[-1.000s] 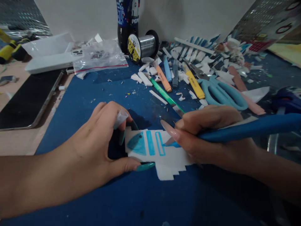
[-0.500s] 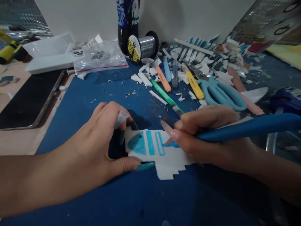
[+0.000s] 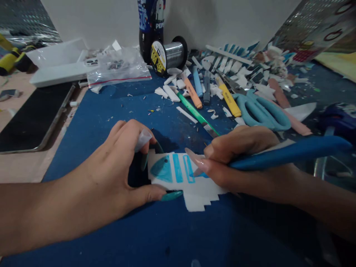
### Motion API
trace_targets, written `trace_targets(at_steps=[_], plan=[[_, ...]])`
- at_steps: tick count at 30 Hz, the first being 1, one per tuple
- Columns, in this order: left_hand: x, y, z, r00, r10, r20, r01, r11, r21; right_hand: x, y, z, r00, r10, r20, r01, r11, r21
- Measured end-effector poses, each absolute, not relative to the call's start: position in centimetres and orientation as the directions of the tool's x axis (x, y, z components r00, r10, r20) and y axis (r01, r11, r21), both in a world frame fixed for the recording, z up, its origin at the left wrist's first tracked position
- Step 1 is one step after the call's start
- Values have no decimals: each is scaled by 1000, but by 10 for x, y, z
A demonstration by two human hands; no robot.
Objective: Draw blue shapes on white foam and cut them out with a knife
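A white cut-out piece (image 3: 194,200) with stepped edges lies flat on the blue mat. A blue fish head with a dark eye, one filled blue bar and one outlined bar are drawn on it. My left hand (image 3: 125,163) grips its left end, thumb along the near edge and fingers at the far edge; a whitish wrap covers part of one finger. In my right hand (image 3: 244,163) is a blue marker (image 3: 289,152), held like a pen and slanting up to the right. Its tip meets the outlined bar. My right fingers hide the piece's right part.
Beyond my hands lie a green craft knife (image 3: 194,109), highlighters (image 3: 228,97), light-blue scissors (image 3: 263,111) and white scraps (image 3: 239,68). A wire spool (image 3: 174,53) and cola bottle (image 3: 150,33) stand behind. At left are a phone (image 3: 36,118) and a zip bag (image 3: 119,68).
My right hand and the marker have shifted slightly left, with the tip now a little lower at the outlined bar. My left hand keeps its place on the white piece.
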State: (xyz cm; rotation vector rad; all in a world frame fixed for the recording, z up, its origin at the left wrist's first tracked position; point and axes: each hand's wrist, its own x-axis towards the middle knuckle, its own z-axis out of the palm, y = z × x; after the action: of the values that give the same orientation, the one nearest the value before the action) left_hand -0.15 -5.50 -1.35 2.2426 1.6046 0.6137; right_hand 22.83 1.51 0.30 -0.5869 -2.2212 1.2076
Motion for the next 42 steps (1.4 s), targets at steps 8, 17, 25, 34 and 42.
trace_targets(at_steps=[8, 17, 25, 34, 42], plan=[[-2, -56, -13, 293, 946, 138, 807, -322, 495, 228, 16, 2, -752, 610, 250, 122, 502, -856], [2, -56, -11, 271, 954, 130, 795, -298, 528, 229, 15, 2, -769, 596, 228, 123, 490, -863], [1, -57, -11, 274, 954, 120, 805, -296, 514, 231, 15, -1, -800, 541, 261, 44, 485, -873], [-3, -56, -15, 299, 938, 174, 795, -346, 498, 230, 14, 2, -804, 550, 226, 59, 452, -890], [-1, -57, -14, 267, 951, 158, 815, -310, 490, 231, 14, 1, -717, 647, 260, 120, 482, -868]])
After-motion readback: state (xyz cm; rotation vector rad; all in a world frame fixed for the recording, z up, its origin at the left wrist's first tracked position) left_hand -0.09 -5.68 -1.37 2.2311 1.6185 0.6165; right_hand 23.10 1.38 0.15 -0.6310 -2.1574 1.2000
